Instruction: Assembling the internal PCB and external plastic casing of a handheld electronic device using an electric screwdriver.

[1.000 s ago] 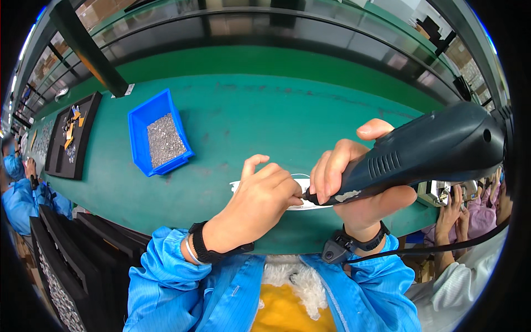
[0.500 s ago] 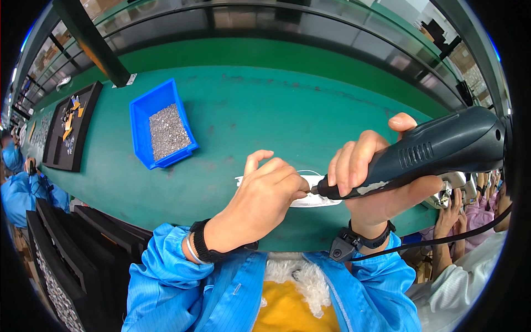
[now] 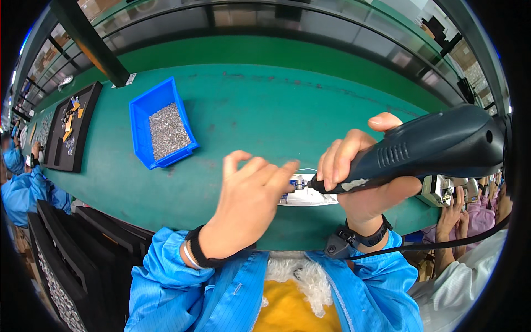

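Observation:
My right hand (image 3: 354, 177) is wrapped around a dark electric screwdriver (image 3: 426, 146), held almost level. The screwdriver's tip meets a small blue-and-silver part (image 3: 297, 183) low over the table. Just left of that part is my left hand (image 3: 249, 191), back upward, its fingers bent and apart. Its index finger is raised above the part; the thumb side is mostly hidden, so any touch there is unclear. Beneath the part and the tip lies a flat white piece (image 3: 315, 198), partly covered by my hands, with a thin white strand behind it.
A blue bin (image 3: 145, 130) of small metal pieces stands left on the green table (image 3: 243, 122). Beyond it lies a black tray (image 3: 55, 149) with small parts. Black racks (image 3: 94, 260) are at lower left. The screwdriver's cable (image 3: 442, 243) hangs right. Other people work at both sides.
My left fingers have spread and pulled back left from the screwdriver tip, uncovering the blue-and-silver part. My right hand and the screwdriver have shifted slightly left.

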### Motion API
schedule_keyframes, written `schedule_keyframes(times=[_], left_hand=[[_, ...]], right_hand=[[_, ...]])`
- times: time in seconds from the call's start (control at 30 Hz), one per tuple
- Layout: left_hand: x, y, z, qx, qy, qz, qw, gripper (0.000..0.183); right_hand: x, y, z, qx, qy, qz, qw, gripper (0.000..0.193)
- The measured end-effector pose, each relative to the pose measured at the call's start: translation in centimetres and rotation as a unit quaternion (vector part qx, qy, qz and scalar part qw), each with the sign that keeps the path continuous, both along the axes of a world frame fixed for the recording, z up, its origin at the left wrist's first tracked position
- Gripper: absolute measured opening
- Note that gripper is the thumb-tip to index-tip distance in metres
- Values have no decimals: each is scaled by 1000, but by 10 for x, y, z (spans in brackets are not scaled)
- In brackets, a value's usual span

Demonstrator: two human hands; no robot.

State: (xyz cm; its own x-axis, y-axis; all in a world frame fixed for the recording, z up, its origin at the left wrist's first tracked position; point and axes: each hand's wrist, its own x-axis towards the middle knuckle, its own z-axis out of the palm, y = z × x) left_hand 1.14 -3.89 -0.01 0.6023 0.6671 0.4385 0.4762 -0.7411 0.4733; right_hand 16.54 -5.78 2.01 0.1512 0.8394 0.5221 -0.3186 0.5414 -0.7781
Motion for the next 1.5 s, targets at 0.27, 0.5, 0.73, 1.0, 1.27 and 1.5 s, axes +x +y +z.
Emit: schedule_keyframes(times=[0.27, 0.5, 0.73, 1.0, 1.27, 1.5], left_hand=[[-20, -2, -3, 102, 103, 66, 987, 8], [-15, -3, -5, 82, 151, 25, 985, 6], [-11, -1, -10, 104, 121, 9, 987, 5], [-10, -1, -8, 96, 130, 7, 987, 5], [-12, -1, -6, 79, 146, -2, 986, 5], [-9, -10, 5, 16, 14, -20, 1000, 46]], right_hand=[[8, 9, -15, -51, -41, -53, 996, 78], [4, 10, -16, -90, 35, -56, 994, 81], [1, 13, -20, -99, 39, -30, 994, 77], [1, 15, -25, -73, 28, -24, 997, 72], [7, 12, -4, -56, -38, -7, 998, 80], [-2, -2, 19, 24, 56, 70, 996, 78]])
